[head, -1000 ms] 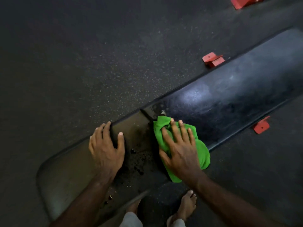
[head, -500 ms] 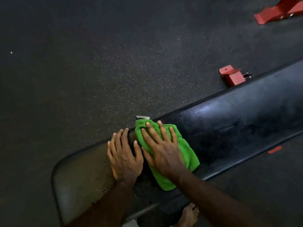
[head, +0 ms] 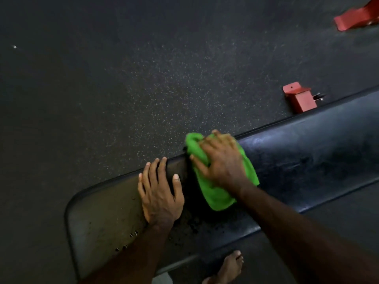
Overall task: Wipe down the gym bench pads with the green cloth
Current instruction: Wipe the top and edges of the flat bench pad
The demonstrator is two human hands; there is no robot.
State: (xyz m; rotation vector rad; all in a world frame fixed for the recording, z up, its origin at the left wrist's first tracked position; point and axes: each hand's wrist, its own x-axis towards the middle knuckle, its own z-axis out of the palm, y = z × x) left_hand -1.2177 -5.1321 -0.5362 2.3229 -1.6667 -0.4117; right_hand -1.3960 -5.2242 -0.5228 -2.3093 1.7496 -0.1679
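A long black back pad [head: 307,152] runs from the centre to the right edge. A worn, brownish seat pad [head: 106,214] lies at its left end. The green cloth [head: 215,193] is bunched over the gap where the two pads meet, reaching to the far edge. My right hand [head: 221,162] presses flat on the cloth, its fingers spread and blurred with motion. My left hand [head: 160,193] rests flat on the seat pad just left of the cloth, its fingertips at the pad's far edge.
Dark speckled rubber floor [head: 143,78] surrounds the bench. A red frame foot [head: 299,99] sticks out behind the back pad, and another red frame part [head: 356,19] lies at the top right. My bare foot [head: 229,269] stands below the bench's near edge.
My right hand has pushed the cloth toward the far edge of the bench at the gap between the pads. My left hand has stayed on the seat pad, its thumb now spread apart from the cloth.
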